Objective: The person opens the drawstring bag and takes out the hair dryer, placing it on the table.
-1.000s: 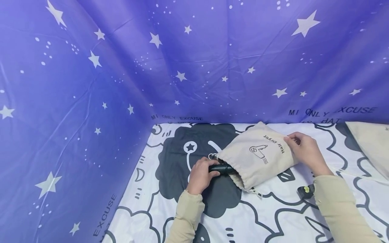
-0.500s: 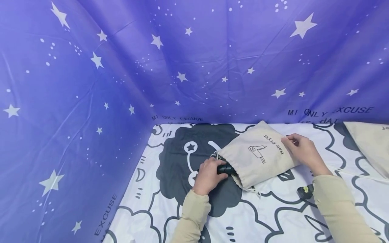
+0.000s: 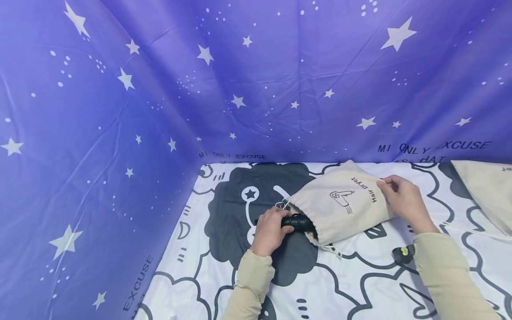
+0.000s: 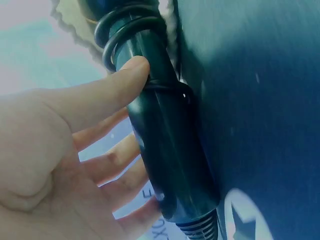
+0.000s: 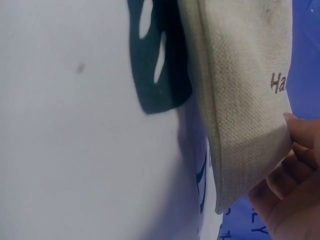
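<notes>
A beige drawstring bag [image 3: 340,206] printed "Hair Dryer" lies slanted, its mouth facing left. Out of that mouth sticks the black handle of a hair dryer [image 3: 299,222]; the rest is hidden inside the cloth. My left hand [image 3: 269,231] holds this handle between thumb and fingers. In the left wrist view a thin black cord [image 4: 132,30] is wound around the handle [image 4: 170,145]. At the bag's closed right end, my right hand [image 3: 406,202] pinches the cloth. The right wrist view shows thumb and fingers on the bag's bottom edge [image 5: 245,165].
A second beige bag [image 3: 486,191] lies at the right edge, its white cord [image 3: 468,229] trailing left. Near the right sleeve sits a small black object [image 3: 403,253] with a yellow mark. A purple starry curtain [image 3: 256,80] rises behind and left of the patterned cloth [image 3: 344,293].
The left hand first moved right with the handle, then back slightly left; the cord windings now show at the mouth. The bag and right hand shifted a little right in the last half second.
</notes>
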`<state>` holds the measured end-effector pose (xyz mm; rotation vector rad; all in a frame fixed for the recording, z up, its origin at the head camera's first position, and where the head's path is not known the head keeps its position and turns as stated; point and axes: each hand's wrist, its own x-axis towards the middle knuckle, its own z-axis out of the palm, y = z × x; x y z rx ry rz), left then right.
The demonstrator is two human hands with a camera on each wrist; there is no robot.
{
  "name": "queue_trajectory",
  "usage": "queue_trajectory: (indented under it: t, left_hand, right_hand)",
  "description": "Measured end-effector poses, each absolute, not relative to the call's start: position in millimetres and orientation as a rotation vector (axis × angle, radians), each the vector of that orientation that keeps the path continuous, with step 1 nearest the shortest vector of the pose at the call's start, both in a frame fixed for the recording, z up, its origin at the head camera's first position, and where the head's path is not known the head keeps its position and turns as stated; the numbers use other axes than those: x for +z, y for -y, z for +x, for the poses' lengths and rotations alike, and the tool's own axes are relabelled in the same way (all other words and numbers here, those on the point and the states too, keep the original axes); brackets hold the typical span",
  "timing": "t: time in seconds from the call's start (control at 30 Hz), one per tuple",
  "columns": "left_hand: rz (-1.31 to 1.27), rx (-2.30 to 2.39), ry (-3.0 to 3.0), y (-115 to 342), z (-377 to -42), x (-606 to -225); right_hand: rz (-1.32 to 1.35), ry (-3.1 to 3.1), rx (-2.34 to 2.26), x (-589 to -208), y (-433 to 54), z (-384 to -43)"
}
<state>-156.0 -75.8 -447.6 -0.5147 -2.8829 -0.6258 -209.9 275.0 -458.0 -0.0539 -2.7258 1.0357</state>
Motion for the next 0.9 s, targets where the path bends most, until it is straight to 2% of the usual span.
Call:
queue_trajectory:
  t: [0.2, 0.53, 0.7, 0.9]
  left_hand:
    - [-0.535, -0.607, 2.887, 84.2, -154.5, -444.9]
    - [-0.676, -0.581, 2.937, 66.5, -153.1, -441.0]
    - [-0.638, -0.520, 2.917, 61.9, -150.6, -445.4]
    - [-0.619, -0.510, 2.901, 62.6, -150.1, -446.2]
  right_hand:
    - [-0.080, 2.715, 1.046, -459.4, -276.0, -210.7]
    - [-0.043, 2.741, 1.157, -466.4, -272.3, -213.6]
    - [0.004, 2.758, 1.136, -469.6, -270.5, -212.7]
    - [-0.079, 2.756, 1.119, -466.9, -270.0, -208.7]
